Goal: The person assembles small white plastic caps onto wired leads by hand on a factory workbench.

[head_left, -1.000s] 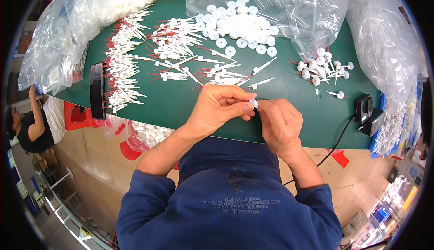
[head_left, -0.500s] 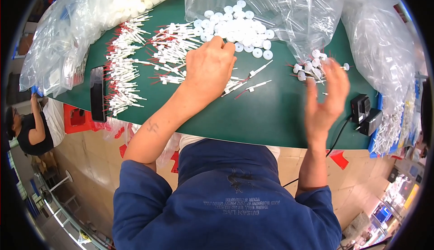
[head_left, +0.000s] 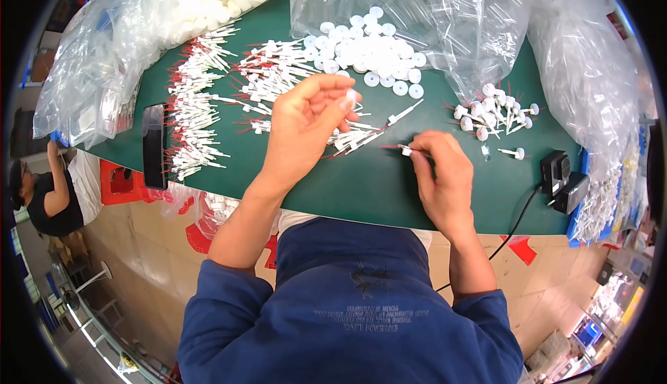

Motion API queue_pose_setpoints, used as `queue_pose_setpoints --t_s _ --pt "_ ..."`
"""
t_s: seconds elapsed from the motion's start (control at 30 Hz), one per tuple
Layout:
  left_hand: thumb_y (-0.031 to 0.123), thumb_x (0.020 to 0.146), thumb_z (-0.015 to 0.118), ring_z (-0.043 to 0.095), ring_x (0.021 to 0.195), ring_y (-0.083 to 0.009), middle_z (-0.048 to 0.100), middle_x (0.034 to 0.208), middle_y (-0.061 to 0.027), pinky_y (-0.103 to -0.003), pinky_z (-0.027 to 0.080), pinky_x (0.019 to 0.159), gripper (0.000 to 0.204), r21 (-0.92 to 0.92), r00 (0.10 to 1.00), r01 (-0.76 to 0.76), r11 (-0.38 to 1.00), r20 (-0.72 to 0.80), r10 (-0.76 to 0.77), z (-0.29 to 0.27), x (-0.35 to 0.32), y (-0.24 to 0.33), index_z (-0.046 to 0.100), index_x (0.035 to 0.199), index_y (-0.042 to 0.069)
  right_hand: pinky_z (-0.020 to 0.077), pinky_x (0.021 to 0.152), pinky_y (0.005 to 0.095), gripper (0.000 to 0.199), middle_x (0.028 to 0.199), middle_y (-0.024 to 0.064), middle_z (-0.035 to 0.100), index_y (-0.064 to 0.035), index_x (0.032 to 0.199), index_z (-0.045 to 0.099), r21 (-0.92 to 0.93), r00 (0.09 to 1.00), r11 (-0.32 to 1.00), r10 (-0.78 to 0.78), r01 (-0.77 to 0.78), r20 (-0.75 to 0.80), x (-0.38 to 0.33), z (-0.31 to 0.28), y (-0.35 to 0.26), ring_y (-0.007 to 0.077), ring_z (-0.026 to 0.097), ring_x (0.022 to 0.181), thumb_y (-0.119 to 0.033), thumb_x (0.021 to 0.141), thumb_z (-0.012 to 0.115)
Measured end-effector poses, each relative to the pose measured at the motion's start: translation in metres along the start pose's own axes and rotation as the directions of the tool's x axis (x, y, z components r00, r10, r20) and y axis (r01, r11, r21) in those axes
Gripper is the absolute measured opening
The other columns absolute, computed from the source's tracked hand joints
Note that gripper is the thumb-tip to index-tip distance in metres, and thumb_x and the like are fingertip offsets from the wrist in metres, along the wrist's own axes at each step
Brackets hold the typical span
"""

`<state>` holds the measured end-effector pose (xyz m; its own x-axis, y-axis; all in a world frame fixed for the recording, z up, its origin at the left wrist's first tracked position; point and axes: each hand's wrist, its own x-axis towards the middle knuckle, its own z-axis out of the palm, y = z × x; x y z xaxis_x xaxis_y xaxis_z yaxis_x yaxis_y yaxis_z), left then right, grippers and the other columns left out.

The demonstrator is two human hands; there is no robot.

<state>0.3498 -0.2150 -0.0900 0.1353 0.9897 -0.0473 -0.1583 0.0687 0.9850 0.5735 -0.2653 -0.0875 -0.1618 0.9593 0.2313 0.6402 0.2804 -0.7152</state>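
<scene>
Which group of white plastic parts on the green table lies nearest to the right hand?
The small cluster of assembled white caps with stems, just beyond the right hand; other piles lie farther left.

A black phone (head_left: 154,145) lies near the left edge of the green tabletop (head_left: 389,189). Clear plastic bags (head_left: 479,16) cover the far edge and the right side. Two small black boxes (head_left: 563,179) with a black cable (head_left: 517,221) sit at the near right corner. Another person (head_left: 42,193) is on the floor beyond the left edge.
</scene>
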Motion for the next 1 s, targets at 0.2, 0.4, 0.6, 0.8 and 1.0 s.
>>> queue_pose_setpoints --t_s 0.2,0.4,0.6,0.8,1.0 --pt "0.009 0.100 0.062 0.071 0.097 -0.0194 0.070 0.116 -0.0177 -0.028 0.058 0.082 0.028 -0.408 0.957 0.270 0.872 0.216 -0.196 -0.003 -0.022 -0.011 0.062 0.124 -0.003 0.0512 0.066 0.0369 0.019 0.082 0.0097 0.065 -0.0010 0.088 0.065 0.024 0.969 0.985 -0.162 0.169 -0.187 0.006 0.001 -0.017 0.0284 0.064 0.079 0.012 0.076 0.071" --pt "0.006 0.099 0.062 0.071 0.101 -0.0222 0.069 0.118 -0.0196 -0.028 0.059 0.083 0.028 -0.392 0.948 0.296 0.871 0.233 -0.217 0.002 -0.024 -0.010 0.061 0.124 -0.005 0.0509 0.069 0.0372 0.022 0.081 0.0080 0.063 -0.0022 0.089 0.065 -0.075 0.943 0.966 -0.257 0.246 -0.210 0.007 0.007 -0.016 0.0275 0.064 0.081 0.011 0.073 0.072" --pt "0.005 0.097 0.065 0.072 0.098 -0.0227 0.070 0.116 -0.0182 -0.029 0.059 0.081 0.028 -0.330 0.955 0.275 0.903 0.205 -0.216 0.005 -0.026 -0.012 0.062 0.123 -0.004 0.0506 0.072 0.0380 0.025 0.080 0.0076 0.062 -0.0025 0.089 0.064 -0.157 0.929 0.946 -0.312 0.284 -0.198 0.006 0.007 -0.013 0.0273 0.064 0.082 0.010 0.070 0.073" --pt "-0.001 0.095 0.066 0.071 0.096 -0.0182 0.071 0.107 -0.0105 -0.027 0.059 0.079 0.024 -0.182 0.984 0.138 0.974 0.133 -0.115 0.011 -0.030 -0.014 0.064 0.119 -0.005 0.0510 0.071 0.0384 0.024 0.080 0.0082 0.062 -0.0018 0.089 0.064 -0.161 0.928 0.938 -0.331 0.306 -0.170 0.005 0.007 -0.016 0.0278 0.064 0.081 0.010 0.070 0.073" --pt "-0.004 0.094 0.065 0.072 0.097 -0.0214 0.070 0.112 -0.0141 -0.028 0.059 0.079 0.023 -0.177 0.972 0.185 0.967 0.179 -0.153 0.007 -0.027 -0.017 0.065 0.118 -0.006 0.0510 0.066 0.0367 0.024 0.080 0.0086 0.062 -0.0004 0.088 0.064 -0.021 0.949 0.962 -0.273 0.273 -0.155 0.005 0.002 -0.018 0.0277 0.064 0.079 0.013 0.071 0.073"
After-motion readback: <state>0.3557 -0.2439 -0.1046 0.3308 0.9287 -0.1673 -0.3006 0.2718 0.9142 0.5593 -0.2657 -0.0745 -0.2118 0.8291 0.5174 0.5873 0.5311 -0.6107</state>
